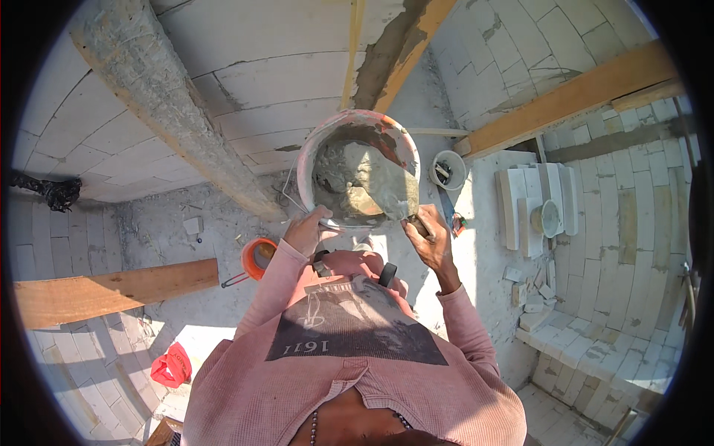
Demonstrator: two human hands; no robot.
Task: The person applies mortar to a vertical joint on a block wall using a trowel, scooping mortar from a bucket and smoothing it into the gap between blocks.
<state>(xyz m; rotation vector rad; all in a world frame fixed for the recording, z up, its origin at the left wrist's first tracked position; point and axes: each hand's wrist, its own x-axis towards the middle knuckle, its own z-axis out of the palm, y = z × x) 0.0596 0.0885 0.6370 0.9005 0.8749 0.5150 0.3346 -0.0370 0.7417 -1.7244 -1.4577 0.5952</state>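
The left hand [303,233] clasps the near rim of a bucket [407,143] — wet grey mortar [349,172] inside — while the right hand [431,241] grips a tool handle [421,226] at its right edge.

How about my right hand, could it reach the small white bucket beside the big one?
Probably yes: nothing appears to block the way from the right hand to the small white bucket, though that hand grips a tool.

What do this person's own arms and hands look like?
The bare, ungloved left hand and bare, ungloved right hand show no cables. The dusty-pink fabric left sleeve reaches near the wrist; the matching pink fabric right sleeve ends farther from its hand.
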